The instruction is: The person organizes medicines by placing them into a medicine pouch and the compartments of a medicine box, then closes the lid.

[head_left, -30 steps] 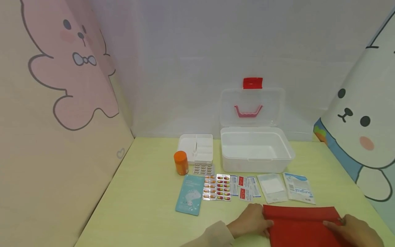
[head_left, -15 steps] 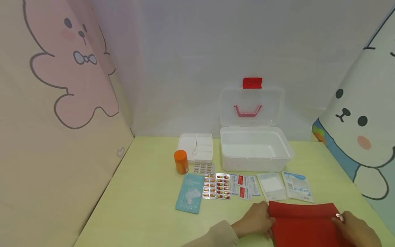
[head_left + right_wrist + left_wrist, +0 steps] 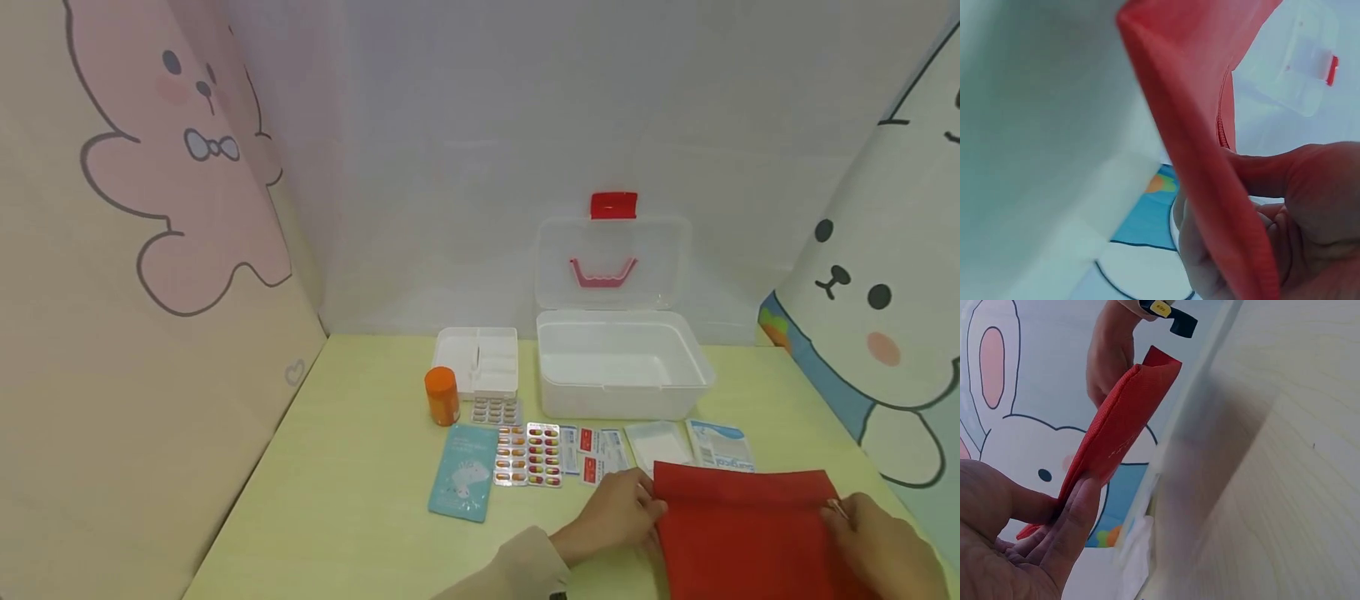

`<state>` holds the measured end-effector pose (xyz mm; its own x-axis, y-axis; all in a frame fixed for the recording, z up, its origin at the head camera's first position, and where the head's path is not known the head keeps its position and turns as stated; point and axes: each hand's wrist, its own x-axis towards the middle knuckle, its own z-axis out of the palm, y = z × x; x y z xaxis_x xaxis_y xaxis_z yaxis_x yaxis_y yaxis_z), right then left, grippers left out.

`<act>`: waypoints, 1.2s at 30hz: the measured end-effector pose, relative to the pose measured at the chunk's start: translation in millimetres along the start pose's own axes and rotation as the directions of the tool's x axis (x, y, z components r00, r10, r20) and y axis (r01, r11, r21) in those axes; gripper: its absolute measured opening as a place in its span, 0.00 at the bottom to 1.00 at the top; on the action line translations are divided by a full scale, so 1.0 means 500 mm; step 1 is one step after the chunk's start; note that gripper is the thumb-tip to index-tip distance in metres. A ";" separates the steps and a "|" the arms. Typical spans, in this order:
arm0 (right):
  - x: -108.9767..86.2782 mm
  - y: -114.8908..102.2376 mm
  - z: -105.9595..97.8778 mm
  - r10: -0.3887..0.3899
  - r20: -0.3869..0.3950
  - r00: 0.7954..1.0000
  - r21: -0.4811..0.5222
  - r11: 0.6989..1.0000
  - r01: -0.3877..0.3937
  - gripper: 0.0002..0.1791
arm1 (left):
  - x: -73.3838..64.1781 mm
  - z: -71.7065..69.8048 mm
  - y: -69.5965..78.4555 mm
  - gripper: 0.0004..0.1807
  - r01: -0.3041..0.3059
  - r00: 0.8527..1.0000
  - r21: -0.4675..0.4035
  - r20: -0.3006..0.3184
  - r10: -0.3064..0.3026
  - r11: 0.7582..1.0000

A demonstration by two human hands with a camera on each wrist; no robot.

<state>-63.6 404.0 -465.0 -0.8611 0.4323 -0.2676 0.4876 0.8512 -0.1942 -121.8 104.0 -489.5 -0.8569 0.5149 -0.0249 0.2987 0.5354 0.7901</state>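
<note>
A red zippered pouch [image 3: 742, 533] is held up by both hands at the lower right of the head view. My left hand [image 3: 617, 510] pinches its left edge, thumb on one side and fingers on the other, as the left wrist view shows on the pouch [image 3: 1119, 428]. The right hand [image 3: 885, 542] grips the right edge, beside a small metal zipper pull [image 3: 837, 508]. In the right wrist view, the thumb of the right hand [image 3: 1310, 200] presses near the zipper [image 3: 1222, 125]. The inside of the pouch is hidden.
Behind the pouch lie a surgical packet [image 3: 722, 446], a gauze packet [image 3: 660, 443] and small sachets [image 3: 591, 468]. An open white box [image 3: 622, 400] stands at the back. Leftward are blister packs [image 3: 543, 454], a teal packet [image 3: 462, 473], an orange-capped bottle [image 3: 442, 396] and a divided tray [image 3: 495, 392].
Both hands have lifted the pouch and moved it forward and slightly right. Its top edge now covers the lower parts of the gauze and surgical packets.
</note>
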 end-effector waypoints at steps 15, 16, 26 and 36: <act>-0.016 -0.071 -0.066 -0.089 -0.245 0.965 0.097 0.989 0.115 0.21 | -0.009 -0.094 -0.015 0.04 -0.086 0.995 -0.389 -0.074 0.062 0.917; -0.017 -0.078 -0.069 -0.101 -0.277 0.956 0.097 0.986 0.132 0.21 | -0.008 -0.100 -0.017 0.04 -0.098 0.994 -0.402 -0.081 0.071 0.910; -0.028 -0.133 -0.090 -0.288 -0.453 0.844 0.142 0.911 0.387 0.18 | -0.009 -0.158 -0.045 0.07 -0.175 0.977 -0.415 -0.189 0.103 0.893; -0.024 -0.164 -0.097 -0.380 -0.427 0.821 0.225 0.834 0.503 0.25 | -0.027 -0.212 -0.056 0.12 -0.229 0.955 -0.399 -0.268 0.126 0.888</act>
<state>-100.1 343.6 -400.0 -0.9533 0.1585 0.2569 0.0059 0.8607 -0.5092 -163.2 11.4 -446.3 -0.8932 0.3803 0.2400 0.2940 0.0898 0.9516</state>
